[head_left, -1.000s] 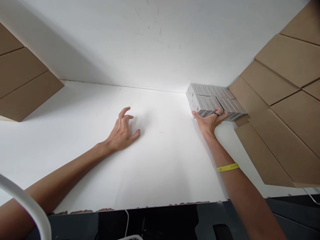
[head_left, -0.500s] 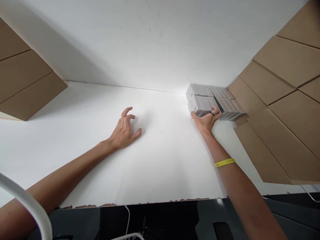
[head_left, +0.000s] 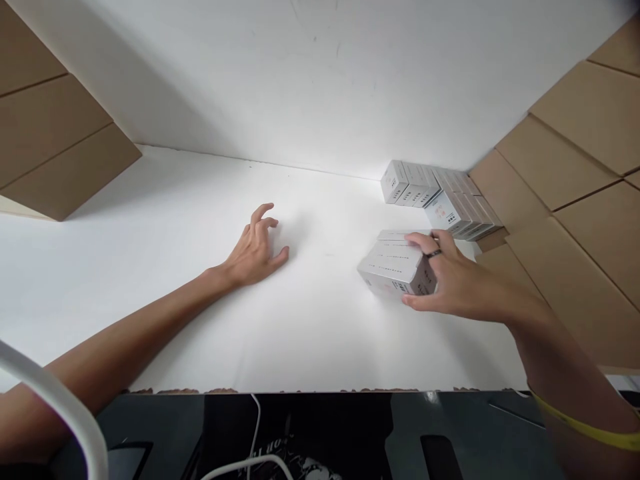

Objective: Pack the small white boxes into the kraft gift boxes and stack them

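Note:
My right hand [head_left: 445, 277] grips a row of several small white boxes [head_left: 387, 260], pressed together as one block. The thumb lies along the near side and the fingers reach over the far side; a dark ring is on one finger. Whether the block touches the table or hangs just above it, I cannot tell. Behind it, more small white boxes [head_left: 410, 183] stand in rows against the wall, printed with dark marks. My left hand [head_left: 255, 250] rests on the white table [head_left: 320, 333], fingers apart and curled, holding nothing.
Brown cardboard boxes [head_left: 590, 233] are stacked along the right side, close to the white boxes. Another cardboard stack [head_left: 65, 147] stands at the left. A white wall [head_left: 300, 87] closes off the back. A white curved tube [head_left: 65, 407] crosses the lower left, before the chipped table edge.
My right hand has drawn a block of white boxes out of the group by the wall, toward me, and has turned. The left hand stays in the same pose.

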